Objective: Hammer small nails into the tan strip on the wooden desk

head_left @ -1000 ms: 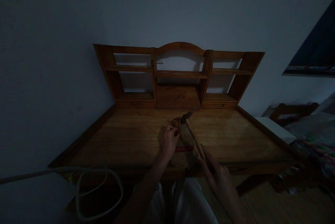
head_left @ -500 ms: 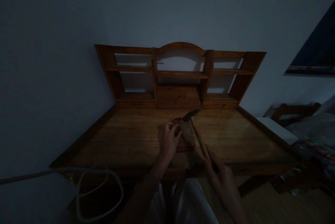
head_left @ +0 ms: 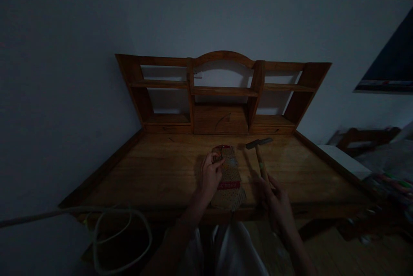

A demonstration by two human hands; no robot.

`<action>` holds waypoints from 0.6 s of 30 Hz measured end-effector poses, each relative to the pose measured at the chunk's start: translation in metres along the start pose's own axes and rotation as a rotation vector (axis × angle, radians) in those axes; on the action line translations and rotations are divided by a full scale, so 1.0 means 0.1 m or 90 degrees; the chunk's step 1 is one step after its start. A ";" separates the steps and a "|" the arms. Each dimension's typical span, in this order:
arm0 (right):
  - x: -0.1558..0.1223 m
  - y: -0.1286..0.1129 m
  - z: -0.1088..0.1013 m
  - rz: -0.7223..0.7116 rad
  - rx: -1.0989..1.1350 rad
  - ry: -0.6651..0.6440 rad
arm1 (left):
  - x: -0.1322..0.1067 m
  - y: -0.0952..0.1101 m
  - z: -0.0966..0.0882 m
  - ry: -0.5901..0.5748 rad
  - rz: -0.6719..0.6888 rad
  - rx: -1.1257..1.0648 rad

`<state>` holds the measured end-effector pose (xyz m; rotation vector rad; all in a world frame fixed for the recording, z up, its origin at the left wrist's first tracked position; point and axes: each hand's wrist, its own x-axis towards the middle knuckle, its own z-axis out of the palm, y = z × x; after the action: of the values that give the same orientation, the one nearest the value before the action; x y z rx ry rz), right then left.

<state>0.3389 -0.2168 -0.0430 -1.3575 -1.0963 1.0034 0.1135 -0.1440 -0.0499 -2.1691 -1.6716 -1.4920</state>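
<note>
Head view: right hand [head_left: 274,198] wrapped around handle of hammer [head_left: 259,143], its head right of cardboard piece [head_left: 231,168], apart from it. Cardboard, red-banded, lies near front edge of tabletop [head_left: 155,168]. Left hand [head_left: 211,175] on cardboard's far left part, fingers bunched; cannot tell what they grip. Wooden shelf unit [head_left: 222,91] behind.

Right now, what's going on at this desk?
A person is working at a wooden desk. The right hand grips a hammer by its handle, its head off to the right of a patterned piece with a red band, apart from it. The left hand is at that piece's left side, fingertips bunched near its far end; too dark to tell what they pinch. The shelf unit stands behind.
</note>
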 end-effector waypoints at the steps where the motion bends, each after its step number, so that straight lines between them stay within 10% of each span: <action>1: 0.01 0.00 -0.01 0.002 -0.003 -0.005 | 0.00 0.00 -0.01 -0.004 0.000 0.006; 18: 0.14 -0.01 -0.06 0.055 -0.031 -0.115 | 0.02 0.12 -0.07 -0.018 0.026 0.108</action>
<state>0.3473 -0.2043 -0.0410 -1.3837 -1.2116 1.1876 0.1174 -0.1515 -0.0387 -2.1312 -1.6848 -1.2644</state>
